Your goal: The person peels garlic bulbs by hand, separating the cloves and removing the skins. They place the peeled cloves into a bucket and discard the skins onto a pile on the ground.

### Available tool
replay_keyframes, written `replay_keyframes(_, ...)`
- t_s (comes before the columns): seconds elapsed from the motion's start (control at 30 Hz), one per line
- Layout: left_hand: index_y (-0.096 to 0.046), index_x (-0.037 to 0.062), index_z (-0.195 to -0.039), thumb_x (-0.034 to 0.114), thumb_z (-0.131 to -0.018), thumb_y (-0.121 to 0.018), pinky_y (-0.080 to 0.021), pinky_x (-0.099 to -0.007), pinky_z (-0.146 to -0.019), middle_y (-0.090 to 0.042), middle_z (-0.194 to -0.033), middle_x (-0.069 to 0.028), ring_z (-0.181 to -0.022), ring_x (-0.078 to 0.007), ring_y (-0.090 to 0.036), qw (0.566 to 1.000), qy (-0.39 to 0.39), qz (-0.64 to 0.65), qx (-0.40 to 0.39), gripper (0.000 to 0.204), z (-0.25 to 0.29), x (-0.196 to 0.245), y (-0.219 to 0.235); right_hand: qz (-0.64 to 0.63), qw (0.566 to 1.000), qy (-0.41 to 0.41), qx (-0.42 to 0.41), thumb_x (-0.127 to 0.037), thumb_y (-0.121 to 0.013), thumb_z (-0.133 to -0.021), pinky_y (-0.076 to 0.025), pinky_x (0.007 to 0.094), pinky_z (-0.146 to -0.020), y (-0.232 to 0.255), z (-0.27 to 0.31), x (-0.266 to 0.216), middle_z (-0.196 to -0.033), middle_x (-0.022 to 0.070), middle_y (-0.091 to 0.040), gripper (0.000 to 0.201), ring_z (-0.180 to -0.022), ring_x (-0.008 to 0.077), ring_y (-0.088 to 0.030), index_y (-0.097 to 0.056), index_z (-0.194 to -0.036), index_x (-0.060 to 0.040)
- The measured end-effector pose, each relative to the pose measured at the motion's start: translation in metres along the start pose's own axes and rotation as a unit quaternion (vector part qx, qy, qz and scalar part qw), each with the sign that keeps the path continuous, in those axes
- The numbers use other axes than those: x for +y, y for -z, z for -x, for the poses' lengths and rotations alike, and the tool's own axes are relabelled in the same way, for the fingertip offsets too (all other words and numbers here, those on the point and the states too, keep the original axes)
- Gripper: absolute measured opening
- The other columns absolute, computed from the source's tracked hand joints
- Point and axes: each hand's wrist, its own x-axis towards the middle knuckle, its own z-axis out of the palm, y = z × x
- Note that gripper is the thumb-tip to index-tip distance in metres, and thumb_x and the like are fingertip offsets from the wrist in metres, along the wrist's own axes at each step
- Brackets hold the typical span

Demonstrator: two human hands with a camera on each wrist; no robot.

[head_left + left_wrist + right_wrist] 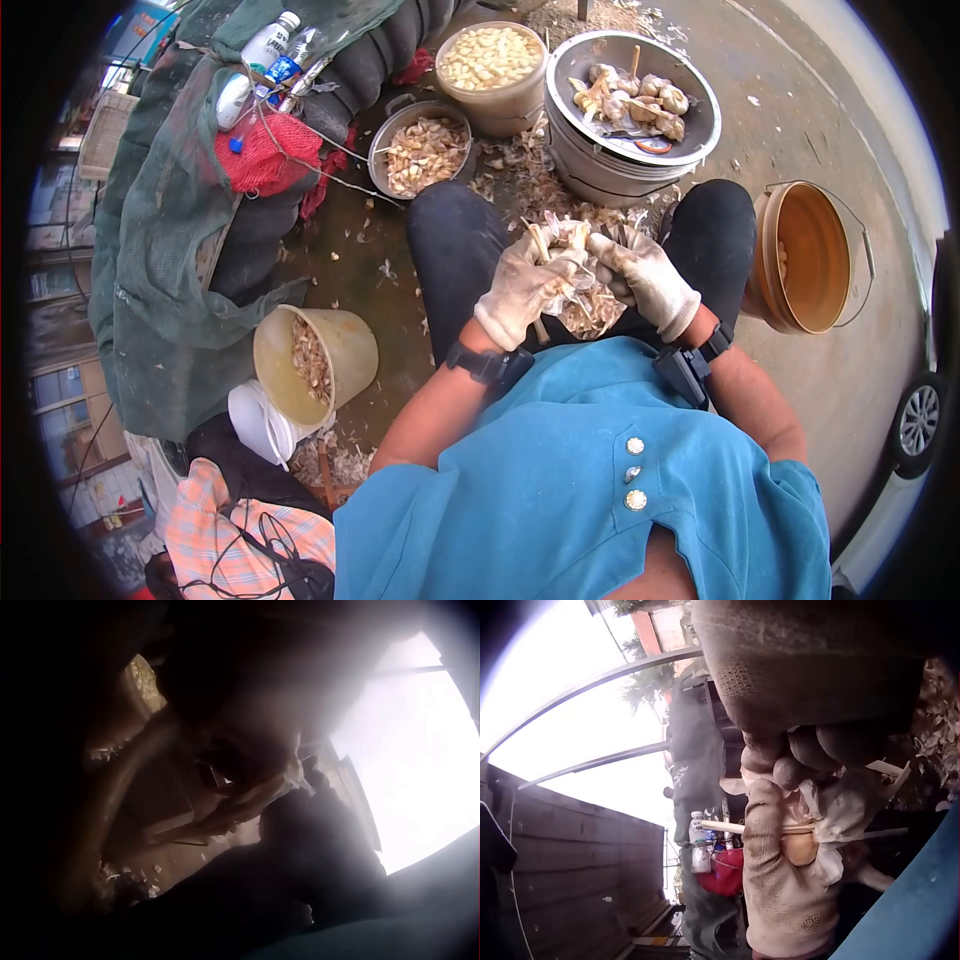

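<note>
Both hands wear dirty white work gloves. In the head view the left hand (528,285) grips a garlic bulb with loose papery skin and a stalk (541,243). The right hand (650,280) meets it from the other side, fingers curled at the same garlic. The right wrist view shows the left hand (784,877) curled round the stalk (727,826) and peeling skin (829,859), a bare tan clove (799,849) showing, with the right hand's fingertips (787,771) touching the garlic. The left wrist view is too dark for detail.
Ahead stand a basin of garlic bulbs (690,140) on a bucket, a tub of peeled cloves (520,100) and a pot of cloves (378,165). An orange bucket (768,290) is at right, a tipped cream bucket (355,352) at left. Skins litter the ground.
</note>
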Motion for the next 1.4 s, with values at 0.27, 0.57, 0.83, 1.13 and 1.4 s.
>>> replay_keyframes(0.27, -0.06, 0.0027, -0.124, 0.007, -0.085, -0.066, -0.054, -0.0317, -0.082, -0.067, -0.109, -0.0109, -0.093, -0.0226, -0.066, 0.889, -0.141, -0.434, 0.045, 0.04, -0.003, 0.005, 0.007, 0.347, 0.932, 0.1, 0.032, -0.037, -0.051, -0.1, -0.048, 0.0371, -0.08, 0.002, 0.015, -0.012, -0.096, 0.0157, -0.063, 0.041, -0.088, 0.028, -0.062, -0.056, -0.118, -0.0004)
replay_keyframes(0.57, -0.063, 0.0049, -0.112, 0.024, -0.086, -0.064, -0.051, -0.0422, -0.085, -0.066, -0.105, -0.0167, -0.097, -0.0351, -0.063, 0.686, -0.246, -0.685, 0.015, 0.032, -0.005, 0.005, 0.013, 0.429, 0.862, 0.269, -0.011, -0.035, -0.044, -0.103, -0.049, 0.0366, -0.075, 0.018, 0.006, 0.015, -0.089, 0.0155, -0.061, 0.042, -0.081, 0.0247, -0.061, -0.056, -0.119, 0.002)
replay_keyframes(0.83, -0.063, 0.006, -0.113, 0.026, -0.086, -0.067, -0.052, -0.0431, -0.083, -0.067, -0.106, -0.0153, -0.096, -0.0349, -0.064, 0.645, -0.236, -0.727, -0.004, 0.034, -0.002, 0.014, 0.003, 0.42, 0.884, 0.206, -0.015, -0.037, -0.043, -0.103, -0.049, 0.0369, -0.072, 0.016, 0.008, 0.011, -0.083, 0.0144, -0.06, 0.043, -0.076, 0.0243, -0.06, -0.057, -0.119, -0.0001)
replay_keyframes(1.13, -0.061, 0.0079, -0.117, 0.02, -0.086, -0.064, -0.053, -0.0423, -0.083, -0.066, -0.11, -0.0132, -0.097, -0.033, -0.064, 0.598, -0.272, -0.754, 0.013, 0.034, -0.004, 0.001, 0.012, 0.389, 0.906, 0.167, -0.025, -0.039, -0.041, -0.103, -0.049, 0.0339, -0.073, 0.014, 0.011, 0.008, -0.09, 0.0117, -0.058, 0.044, -0.076, 0.0193, -0.059, -0.057, -0.118, -0.0007)
replay_keyframes(1.4, -0.06, 0.0101, -0.12, 0.019, -0.085, -0.064, -0.052, -0.0418, -0.085, -0.065, -0.111, -0.0107, -0.099, -0.0299, -0.063, 0.583, -0.248, -0.774, 0.006, 0.036, -0.001, 0.002, 0.009, 0.373, 0.917, 0.138, -0.032, -0.041, -0.041, -0.103, -0.05, 0.0332, -0.074, 0.011, 0.013, 0.004, -0.09, 0.0116, -0.058, 0.046, -0.076, 0.0199, -0.06, -0.057, -0.118, -0.0003)
